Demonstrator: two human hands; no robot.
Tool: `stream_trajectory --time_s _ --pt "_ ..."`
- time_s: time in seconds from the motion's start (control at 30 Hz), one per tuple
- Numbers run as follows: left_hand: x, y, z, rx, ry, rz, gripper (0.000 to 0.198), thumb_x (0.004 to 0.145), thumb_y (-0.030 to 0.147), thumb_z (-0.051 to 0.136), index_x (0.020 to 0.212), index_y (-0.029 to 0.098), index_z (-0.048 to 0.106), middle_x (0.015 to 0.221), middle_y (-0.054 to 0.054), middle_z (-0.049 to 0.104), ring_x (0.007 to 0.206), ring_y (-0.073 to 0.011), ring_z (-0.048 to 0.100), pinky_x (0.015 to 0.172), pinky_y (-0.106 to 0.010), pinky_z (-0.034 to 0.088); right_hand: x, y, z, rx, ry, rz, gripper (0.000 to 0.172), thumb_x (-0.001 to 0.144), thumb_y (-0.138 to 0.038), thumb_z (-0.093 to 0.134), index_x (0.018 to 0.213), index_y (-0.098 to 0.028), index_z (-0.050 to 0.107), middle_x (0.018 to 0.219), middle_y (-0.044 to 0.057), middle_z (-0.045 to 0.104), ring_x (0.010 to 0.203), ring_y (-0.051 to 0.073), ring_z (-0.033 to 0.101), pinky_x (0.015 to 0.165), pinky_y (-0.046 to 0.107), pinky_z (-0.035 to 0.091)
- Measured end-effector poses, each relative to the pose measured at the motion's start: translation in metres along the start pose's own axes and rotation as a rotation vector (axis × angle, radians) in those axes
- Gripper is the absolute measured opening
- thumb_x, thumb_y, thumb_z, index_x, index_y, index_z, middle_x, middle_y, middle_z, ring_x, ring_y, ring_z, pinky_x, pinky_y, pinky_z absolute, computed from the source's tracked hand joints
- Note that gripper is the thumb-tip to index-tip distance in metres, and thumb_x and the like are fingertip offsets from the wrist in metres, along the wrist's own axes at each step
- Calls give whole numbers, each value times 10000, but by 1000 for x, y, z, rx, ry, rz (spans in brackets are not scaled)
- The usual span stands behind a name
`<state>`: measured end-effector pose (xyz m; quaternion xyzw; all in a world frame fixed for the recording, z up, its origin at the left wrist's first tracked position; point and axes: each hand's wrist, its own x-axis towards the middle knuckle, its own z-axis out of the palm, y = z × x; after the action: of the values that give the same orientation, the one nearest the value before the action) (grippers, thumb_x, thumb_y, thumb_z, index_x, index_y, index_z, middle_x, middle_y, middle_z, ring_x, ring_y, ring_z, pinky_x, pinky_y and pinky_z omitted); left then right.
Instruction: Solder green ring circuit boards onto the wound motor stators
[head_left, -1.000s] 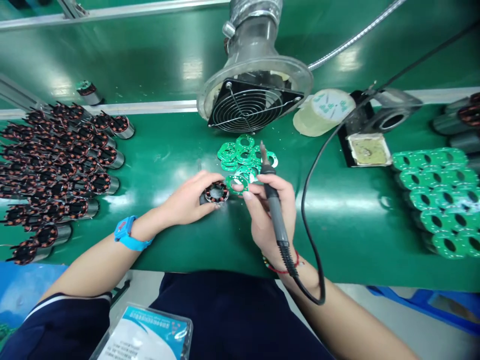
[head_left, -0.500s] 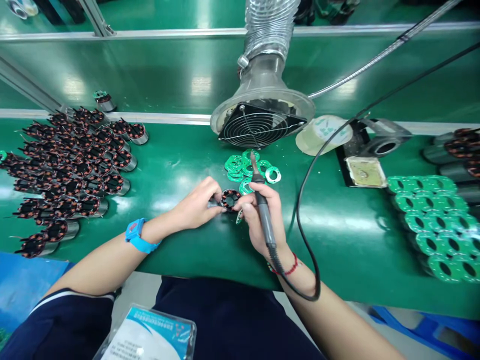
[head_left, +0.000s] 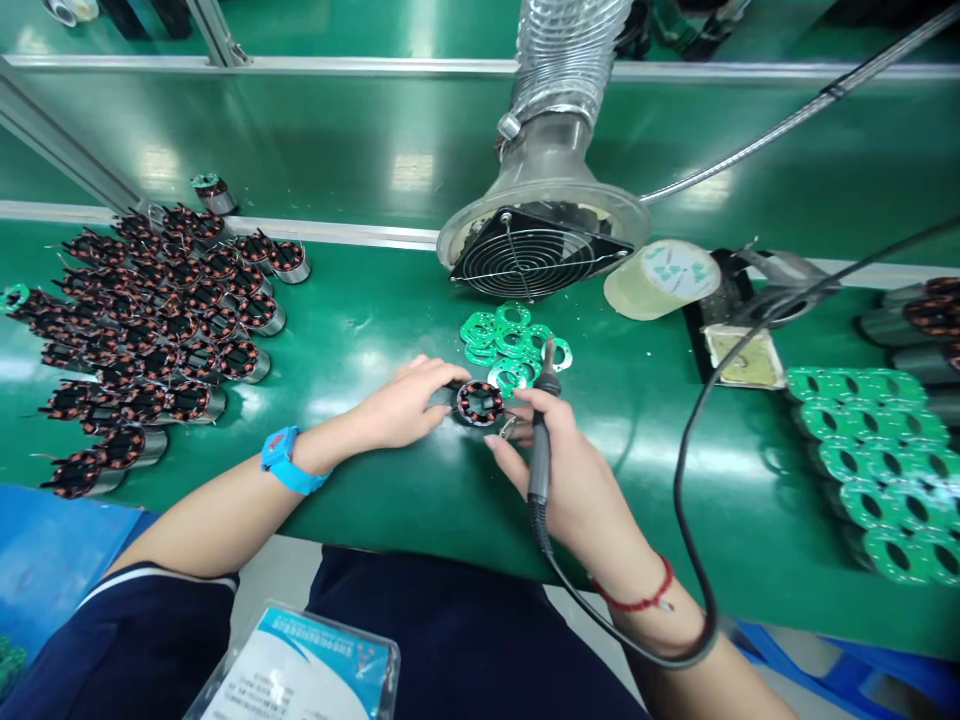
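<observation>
A motor stator (head_left: 480, 402) with copper windings lies on its side on the green bench, its open end towards my right hand. My left hand (head_left: 405, 402) is closed around its far-left end, fingers and thumb on the metal body. In my right hand (head_left: 581, 465) is a soldering iron (head_left: 540, 455), its grey handle between the fingers and its tip pointing up and away. A small thin curved piece (head_left: 510, 428) shows by my right fingertips; I cannot tell what it is. Loose green ring-shaped circuit boards (head_left: 514, 342) lie just beyond the stator.
Many stators (head_left: 180, 330) stand grouped at the left. A fume extractor fan (head_left: 525, 255) hangs above the loose boards. At the right are a yellowish roll (head_left: 660, 280), a soldering iron stand with sponge (head_left: 744, 357) and panels of ring boards (head_left: 874, 460). The iron's cable (head_left: 679, 500) loops over the bench.
My right hand with the soldering iron has shifted right, away from the stator, its thumb and finger spreading apart. The stator has turned slightly in my left hand. The whole view has shifted a little.
</observation>
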<state>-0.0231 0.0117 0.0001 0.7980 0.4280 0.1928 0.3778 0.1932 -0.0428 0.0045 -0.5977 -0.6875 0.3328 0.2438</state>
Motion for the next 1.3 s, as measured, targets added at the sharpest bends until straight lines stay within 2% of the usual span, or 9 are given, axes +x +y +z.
stream_trajectory --time_s 0.17,0.33,0.4,0.5,0.6,0.7,0.87,1.17,1.3 --pt "2 6 8 325 -25 -31 245 889 210 618 1112 123 563 1064 -108 634 1002 -256 526 889 -400 454 10 4 -8 0 64 -150 491 869 -394 621 1300 -252 431 1157 119 661 998 272 672 878 471 547" --pt "2 5 4 550 -33 24 207 973 212 442 979 126 631 965 -116 636 937 -260 521 817 -395 415 23 -3 -15 -75 110 -233 486 864 -319 633 1305 -241 441 1168 114 658 1102 288 638 951 479 518" --pt "0 3 -1 492 18 89 250 981 230 417 923 151 647 946 -102 642 918 -249 526 819 -399 405 30 -7 -15 -122 119 -277 487 867 -295 624 1314 -228 441 1164 116 657 1101 292 633 944 478 521" --pt "-3 -1 -8 177 78 213 222 969 309 473 921 169 638 960 -79 654 932 -222 558 880 -393 427 38 -14 -12 -208 129 -372 474 876 -252 605 1320 -214 445 1162 120 654 1068 296 628 920 477 526" --pt "-2 -9 -11 -86 124 196 265 936 324 517 1132 159 583 1108 -106 640 1034 -228 573 925 -387 464 44 -20 -5 -305 135 -443 434 890 -219 570 1310 -203 462 1101 116 662 979 293 615 863 471 531" --pt "0 -14 -8 -43 107 143 432 900 237 515 1320 143 475 1302 -154 572 1169 -264 534 993 -433 447 47 -26 4 -404 148 -491 396 906 -208 534 1297 -173 480 1022 115 661 907 284 577 831 449 523" --pt "3 -12 -1 112 54 69 297 922 232 530 1208 151 538 1174 -127 638 1103 -263 569 993 -476 436 47 -33 13 -487 125 -480 386 937 -202 463 1320 -154 485 947 114 629 882 285 534 802 434 495" --pt "-3 -3 2 -26 153 114 369 834 128 528 1198 176 501 1179 -111 594 1101 -238 546 969 -414 475 34 -24 21 -199 195 -282 404 908 -367 580 1286 -244 504 1140 113 674 999 322 607 878 507 483" --pt "-3 7 8 -38 193 134 336 866 237 591 1184 164 511 1177 -121 596 1114 -248 542 981 -418 480 24 -15 22 -73 148 -296 428 909 -199 489 1333 -247 463 1209 105 652 1090 291 614 916 496 491"
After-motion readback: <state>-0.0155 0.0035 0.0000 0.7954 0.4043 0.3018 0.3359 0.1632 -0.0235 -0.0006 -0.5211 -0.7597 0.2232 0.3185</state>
